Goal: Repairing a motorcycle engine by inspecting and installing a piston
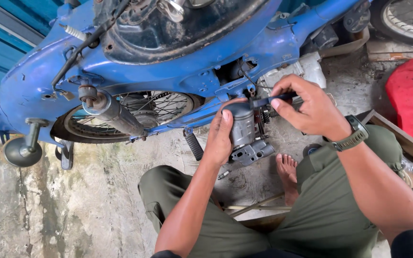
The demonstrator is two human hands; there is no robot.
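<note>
Now the left hand [220, 138] cups the grey cylinder [241, 125], right hand [307, 107] above.

Both forearms extended forward from a squat. The left hand [221, 136] stood upright, palm inward, fingers curled in a cupping grip. The right hand [307, 107], wrist bent and watch-banded, pinched thumb against fingertips, knuckles up.
</note>
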